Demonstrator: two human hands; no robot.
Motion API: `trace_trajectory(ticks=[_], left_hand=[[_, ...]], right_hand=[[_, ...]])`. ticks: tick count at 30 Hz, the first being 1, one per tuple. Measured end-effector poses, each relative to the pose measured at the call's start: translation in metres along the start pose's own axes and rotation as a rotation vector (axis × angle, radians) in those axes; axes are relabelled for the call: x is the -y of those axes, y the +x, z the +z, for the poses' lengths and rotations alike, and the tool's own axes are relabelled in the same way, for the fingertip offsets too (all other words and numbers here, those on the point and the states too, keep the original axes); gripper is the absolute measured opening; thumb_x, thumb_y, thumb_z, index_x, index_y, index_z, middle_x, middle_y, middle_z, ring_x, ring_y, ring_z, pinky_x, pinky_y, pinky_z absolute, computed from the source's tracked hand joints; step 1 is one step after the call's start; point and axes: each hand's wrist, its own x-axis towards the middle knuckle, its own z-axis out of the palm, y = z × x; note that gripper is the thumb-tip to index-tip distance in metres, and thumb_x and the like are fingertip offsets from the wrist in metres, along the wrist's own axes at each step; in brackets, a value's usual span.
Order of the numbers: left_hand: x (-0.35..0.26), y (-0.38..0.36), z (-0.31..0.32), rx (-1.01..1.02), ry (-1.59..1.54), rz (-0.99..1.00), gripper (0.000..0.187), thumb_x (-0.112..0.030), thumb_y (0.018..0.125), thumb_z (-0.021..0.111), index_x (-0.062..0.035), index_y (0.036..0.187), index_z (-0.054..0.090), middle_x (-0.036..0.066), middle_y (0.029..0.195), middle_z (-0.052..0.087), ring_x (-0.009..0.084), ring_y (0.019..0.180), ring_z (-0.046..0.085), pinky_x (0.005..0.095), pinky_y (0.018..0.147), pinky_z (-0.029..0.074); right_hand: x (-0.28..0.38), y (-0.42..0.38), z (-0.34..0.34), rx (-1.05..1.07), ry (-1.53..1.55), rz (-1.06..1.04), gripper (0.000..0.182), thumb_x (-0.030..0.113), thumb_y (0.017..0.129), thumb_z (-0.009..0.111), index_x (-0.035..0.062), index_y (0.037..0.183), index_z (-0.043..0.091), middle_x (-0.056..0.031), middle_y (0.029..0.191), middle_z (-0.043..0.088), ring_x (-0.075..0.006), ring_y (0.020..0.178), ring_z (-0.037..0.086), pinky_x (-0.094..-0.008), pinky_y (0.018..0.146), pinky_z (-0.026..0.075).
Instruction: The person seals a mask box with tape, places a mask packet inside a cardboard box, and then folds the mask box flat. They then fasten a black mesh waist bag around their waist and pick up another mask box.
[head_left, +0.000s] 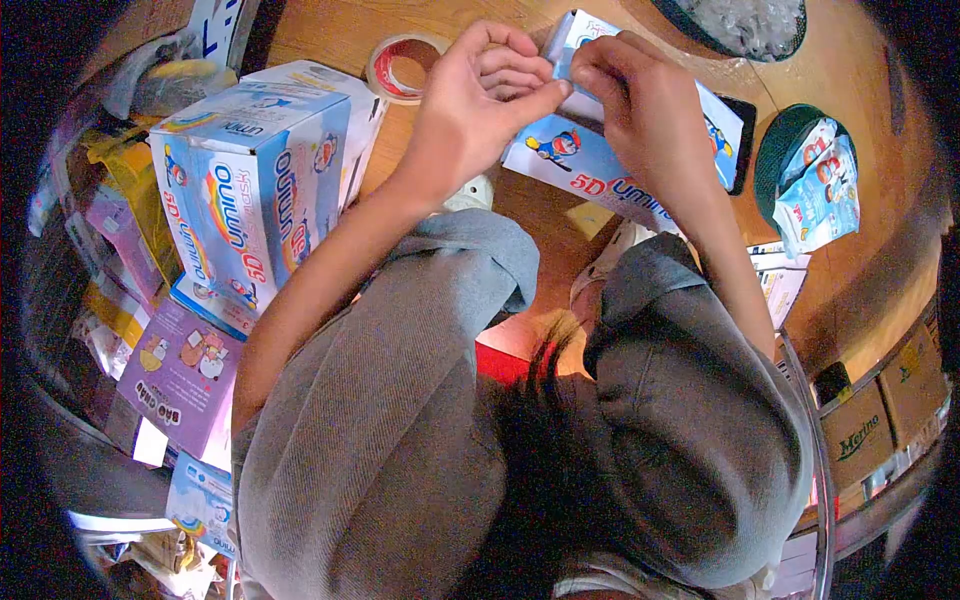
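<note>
Two hands on one mask pack

Both hands meet at the top middle of the view, above the wooden table (330,30). The left hand (480,95) is curled, thumb and fingertips pinched together on the top edge of a small pale pack (572,40). The right hand (640,100) is closed on the same pack from the other side, its fingers bent over the pack's upper corner. The pack is lifted off the table, tilted, just over a flat blue box (600,165) printed "5D Umino" that lies on the wood under the hands.

Open room is scarce. Left of the left forearm stands a tall carton (250,180) of the same brand, its near edge close to the elbow, with more packets and a purple box (180,375) piled below it. A tape roll (395,65) lies just beyond the left hand. Right of the right hand, a dark phone (742,140) sits against the blue box, and farther right a green basket (775,165) holds loose packs. Another basket (740,25) sits at the top edge, well apart from the fingers. Bare wood shows only in a strip between the hands and the tape, and along the right rim. Grey sleeves (400,400) fill the lower half
</note>
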Motion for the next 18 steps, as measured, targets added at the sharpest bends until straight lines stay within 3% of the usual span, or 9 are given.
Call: trace_trajectory(ticks=[8, 11, 18], left_hand=[[-0.001, 0.0, -0.002, 0.017, 0.042, -0.007, 0.039, -0.005, 0.07, 0.07, -0.0005, 0.1, 0.045, 0.009, 0.088, 0.059, 0.0131, 0.082, 0.057, 0.0234, 0.076, 0.047], [-0.001, 0.001, 0.001, -0.02, 0.018, 0.027, 0.035, -0.003, 0.068, 0.071, -0.0015, 0.093, 0.046, 0.011, 0.084, 0.06, 0.0132, 0.078, 0.058, 0.0234, 0.072, 0.047], [0.0, 0.001, 0.0, -0.001, 0.017, 0.016, 0.036, -0.004, 0.069, 0.07, -0.0018, 0.096, 0.046, 0.011, 0.086, 0.06, 0.0131, 0.08, 0.058, 0.0236, 0.075, 0.047]], right_hand=[[0.002, -0.003, -0.015, 0.023, -0.041, 0.058, 0.014, 0.012, 0.079, 0.052, 0.0031, 0.087, 0.059, -0.0168, 0.087, 0.057, -0.0356, 0.076, 0.057, -0.0417, 0.068, 0.045], [0.001, -0.004, -0.018, 0.052, -0.045, 0.05, 0.016, 0.015, 0.082, 0.05, 0.0038, 0.088, 0.059, -0.0162, 0.087, 0.058, -0.0356, 0.076, 0.057, -0.0415, 0.068, 0.045], [-0.003, -0.005, -0.022, 0.035, 0.06, -0.016, 0.017, 0.017, 0.084, 0.05, 0.0029, 0.089, 0.059, -0.0156, 0.084, 0.059, -0.0338, 0.072, 0.058, -0.0396, 0.065, 0.045]])
